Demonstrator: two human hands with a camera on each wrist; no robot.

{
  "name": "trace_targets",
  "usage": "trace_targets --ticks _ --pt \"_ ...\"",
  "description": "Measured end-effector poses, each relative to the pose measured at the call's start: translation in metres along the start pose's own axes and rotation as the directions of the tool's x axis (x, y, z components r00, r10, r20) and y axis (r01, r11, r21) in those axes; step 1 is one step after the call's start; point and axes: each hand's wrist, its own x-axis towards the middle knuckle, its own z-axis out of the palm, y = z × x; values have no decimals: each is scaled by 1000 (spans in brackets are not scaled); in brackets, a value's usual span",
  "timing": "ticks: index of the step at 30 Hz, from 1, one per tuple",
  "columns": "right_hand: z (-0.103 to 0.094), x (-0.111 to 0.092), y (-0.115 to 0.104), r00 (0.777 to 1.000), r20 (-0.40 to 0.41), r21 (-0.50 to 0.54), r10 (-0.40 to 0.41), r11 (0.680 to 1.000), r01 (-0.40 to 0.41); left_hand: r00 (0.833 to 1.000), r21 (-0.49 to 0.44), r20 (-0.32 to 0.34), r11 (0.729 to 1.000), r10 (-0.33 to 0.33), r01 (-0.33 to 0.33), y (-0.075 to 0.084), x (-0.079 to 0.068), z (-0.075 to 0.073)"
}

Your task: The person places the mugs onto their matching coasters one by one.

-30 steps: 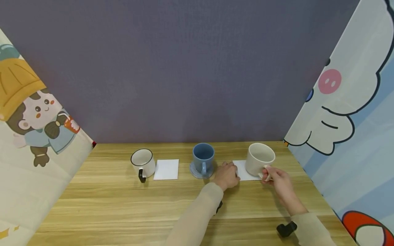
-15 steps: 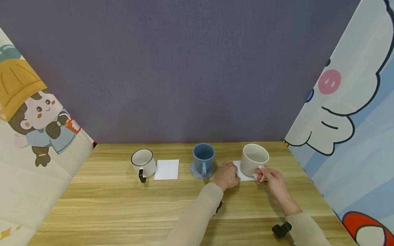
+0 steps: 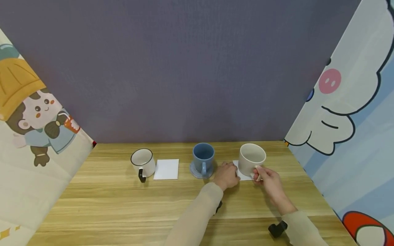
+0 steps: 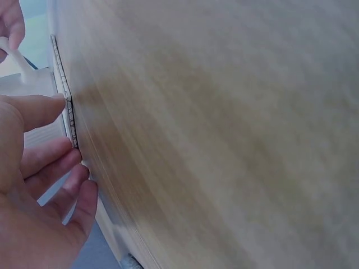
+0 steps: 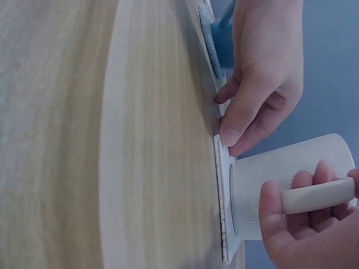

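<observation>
A cream ribbed mug (image 3: pixel 250 162) stands upright over a white square coaster (image 3: pixel 243 176); in the right wrist view its base lies against the coaster's top or just off it. My right hand (image 3: pixel 271 182) grips the mug's handle (image 5: pixel 317 196), fingers through the loop. Left of the mug, my left hand (image 3: pixel 226 176) holds the coaster's near left corner, thumb and fingertips on its edges, as the left wrist view shows. Just left of that hand, a blue mug (image 3: pixel 203 153) sits on a round grey coaster (image 3: pixel 196 174).
Further left stand a white mug (image 3: pixel 144 164) with a black rim and black handle, and a second white square coaster (image 3: pixel 166 169) beside it. A grey wall (image 3: pixel 184 75) rises behind the wooden table (image 3: pixel 123 208), with cartoon-printed panels (image 3: pixel 347 112) at both sides.
My right hand has moved the cream mug left, further over the white coaster, covering more of it. The left hand and the other mugs have stayed in place.
</observation>
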Motion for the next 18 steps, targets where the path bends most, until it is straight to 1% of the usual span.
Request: trace_targets --ticks 5,13,18 --pt "1 0 -3 1000 11 -5 3 1000 -3 1000 9 -2 1000 2 -2 -1 1 1" --pt "2 0 -5 1000 29 -28 -2 1000 2 999 60 52 998 -3 0 2 2 -7" --pt "1 0 -4 1000 28 -16 3 1000 -2 999 53 45 999 6 -8 4 0 -10"
